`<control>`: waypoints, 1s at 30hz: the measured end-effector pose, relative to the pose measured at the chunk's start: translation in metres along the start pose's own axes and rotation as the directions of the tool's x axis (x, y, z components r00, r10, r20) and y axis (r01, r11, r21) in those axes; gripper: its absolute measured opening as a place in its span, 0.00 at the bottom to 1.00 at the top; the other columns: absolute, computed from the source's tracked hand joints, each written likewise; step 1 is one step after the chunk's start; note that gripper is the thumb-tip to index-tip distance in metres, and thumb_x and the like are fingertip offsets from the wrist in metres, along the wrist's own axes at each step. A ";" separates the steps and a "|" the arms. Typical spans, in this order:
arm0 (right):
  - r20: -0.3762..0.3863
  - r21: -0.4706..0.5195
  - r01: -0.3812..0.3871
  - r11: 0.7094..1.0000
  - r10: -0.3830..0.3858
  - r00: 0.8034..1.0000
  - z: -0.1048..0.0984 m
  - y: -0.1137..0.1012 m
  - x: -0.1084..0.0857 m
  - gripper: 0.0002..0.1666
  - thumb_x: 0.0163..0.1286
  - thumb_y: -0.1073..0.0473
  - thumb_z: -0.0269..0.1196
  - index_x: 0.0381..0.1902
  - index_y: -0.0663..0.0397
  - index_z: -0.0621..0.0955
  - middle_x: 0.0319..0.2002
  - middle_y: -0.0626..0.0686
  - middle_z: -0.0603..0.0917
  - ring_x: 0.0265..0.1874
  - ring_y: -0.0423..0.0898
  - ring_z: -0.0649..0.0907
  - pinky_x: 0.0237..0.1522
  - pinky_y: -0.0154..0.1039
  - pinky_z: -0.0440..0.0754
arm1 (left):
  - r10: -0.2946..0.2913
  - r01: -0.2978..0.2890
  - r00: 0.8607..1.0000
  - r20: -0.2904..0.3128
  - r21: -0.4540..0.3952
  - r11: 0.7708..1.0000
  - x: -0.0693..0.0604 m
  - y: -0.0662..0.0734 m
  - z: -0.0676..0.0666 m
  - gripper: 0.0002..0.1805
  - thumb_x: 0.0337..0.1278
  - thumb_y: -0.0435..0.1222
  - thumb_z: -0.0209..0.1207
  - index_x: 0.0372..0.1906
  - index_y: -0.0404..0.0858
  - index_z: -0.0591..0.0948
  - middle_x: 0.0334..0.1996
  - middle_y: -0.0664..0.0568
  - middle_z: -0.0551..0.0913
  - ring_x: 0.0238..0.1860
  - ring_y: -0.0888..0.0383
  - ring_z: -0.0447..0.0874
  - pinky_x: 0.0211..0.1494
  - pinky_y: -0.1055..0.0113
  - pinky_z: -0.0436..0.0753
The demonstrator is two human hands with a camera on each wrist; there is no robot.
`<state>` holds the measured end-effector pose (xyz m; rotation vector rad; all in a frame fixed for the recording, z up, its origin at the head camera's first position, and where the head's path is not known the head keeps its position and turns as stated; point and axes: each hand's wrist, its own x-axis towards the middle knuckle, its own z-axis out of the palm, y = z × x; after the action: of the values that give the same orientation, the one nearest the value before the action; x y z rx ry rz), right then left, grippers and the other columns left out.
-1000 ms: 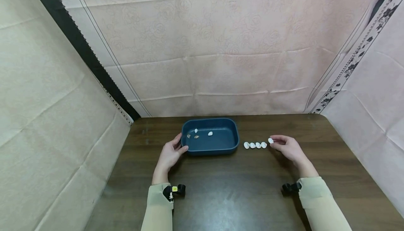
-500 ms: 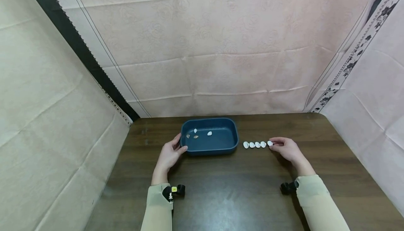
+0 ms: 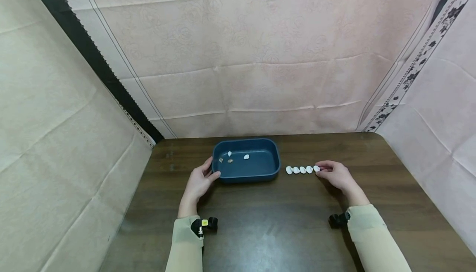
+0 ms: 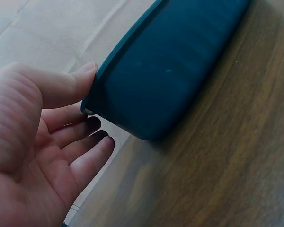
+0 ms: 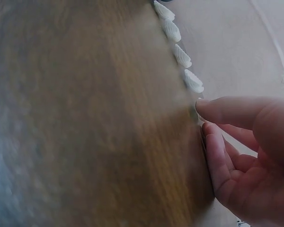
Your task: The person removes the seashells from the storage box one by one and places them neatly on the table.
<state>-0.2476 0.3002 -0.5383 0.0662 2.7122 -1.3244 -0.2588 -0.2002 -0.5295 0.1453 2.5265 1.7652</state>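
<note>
- Lowered since a second ago: the right hand (image 3: 334, 175) and its white shell (image 3: 316, 168), which sat raised behind the row's end and now sits level with it.
- Thumb and fingertips pinch that shell at its edge, probably so its face stays visible and the neighbour isn't nudged; from the right wrist the thumb hides most of it, so whether it touches the table yet I can't tell.
- Just beside it, a row of four white shells (image 3: 303, 170) lies on the table, closely spaced, seemingly so each takes its place from the last.
- Across from these, the left hand (image 3: 198, 183) pinches the dark blue tray (image 3: 247, 179) at its near left corner, thumb and forefinger at the rim, other fingers loosely spread; likely a steadying hold.
- Inside the tray, toward its left and middle, lie two white shells (image 3: 246, 156) and two brownish ones (image 3: 230, 161), well apart from the row.
- Beneath everything is the brown wood-grain table (image 3: 267, 214), with patterned pale cloth (image 3: 245, 57) behind.
</note>
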 end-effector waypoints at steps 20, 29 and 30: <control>0.003 0.030 -0.003 1.000 0.003 1.000 -0.001 -0.003 -0.004 0.29 0.75 0.57 0.72 0.67 0.66 0.81 0.57 0.66 0.85 0.55 0.57 0.83 0.48 0.40 0.83 | -0.006 0.006 1.000 -0.004 -0.004 1.000 -0.001 0.000 0.000 0.38 0.75 0.32 0.66 0.83 0.35 0.64 0.82 0.41 0.63 0.79 0.43 0.66 0.77 0.49 0.69; 0.002 0.036 -0.005 0.999 0.005 1.000 0.000 -0.001 -0.003 0.30 0.74 0.57 0.73 0.67 0.67 0.80 0.57 0.66 0.85 0.55 0.57 0.84 0.47 0.37 0.82 | -0.005 0.005 1.000 0.003 -0.007 1.000 -0.001 -0.002 0.000 0.38 0.76 0.32 0.65 0.83 0.34 0.64 0.82 0.40 0.62 0.79 0.42 0.66 0.78 0.48 0.69; 0.002 0.042 -0.006 0.999 0.006 1.000 0.001 0.000 -0.003 0.30 0.73 0.58 0.73 0.67 0.67 0.80 0.57 0.66 0.85 0.55 0.57 0.84 0.47 0.36 0.82 | -0.005 0.005 1.000 0.004 -0.007 1.000 -0.001 -0.002 0.000 0.38 0.76 0.32 0.65 0.83 0.34 0.64 0.82 0.40 0.62 0.79 0.42 0.66 0.78 0.48 0.69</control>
<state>-0.2447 0.2995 -0.5380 0.0764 2.6809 -1.3786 -0.2583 -0.2007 -0.5312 0.1422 2.5155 1.7708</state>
